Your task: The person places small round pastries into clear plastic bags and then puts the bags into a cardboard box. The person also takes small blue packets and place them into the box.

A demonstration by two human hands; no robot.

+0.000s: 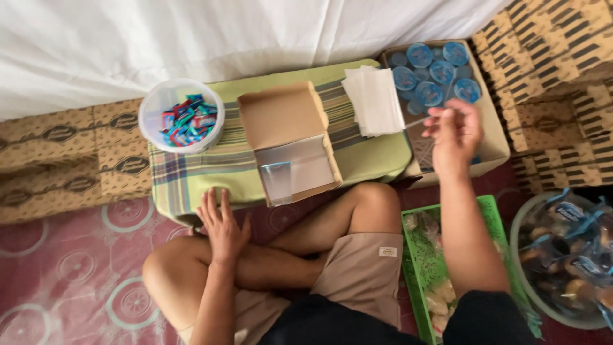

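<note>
Your right hand (454,131) pinches a thin straw (418,121) over the carton of sealed cups (434,73), right of the open snack box (290,140). Your left hand (220,223) rests empty on your knee, below the box. Next, I judge, the straw goes in the box

Single head-worn view looks steeply down, close over crossed legs (268,255); no second view.

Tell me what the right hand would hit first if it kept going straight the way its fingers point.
The right hand points up and left, toward the stack of white paper sheets. That stack looks like the first thing in its line, though the hand may be raised above it; depth is unclear from this view.
</note>
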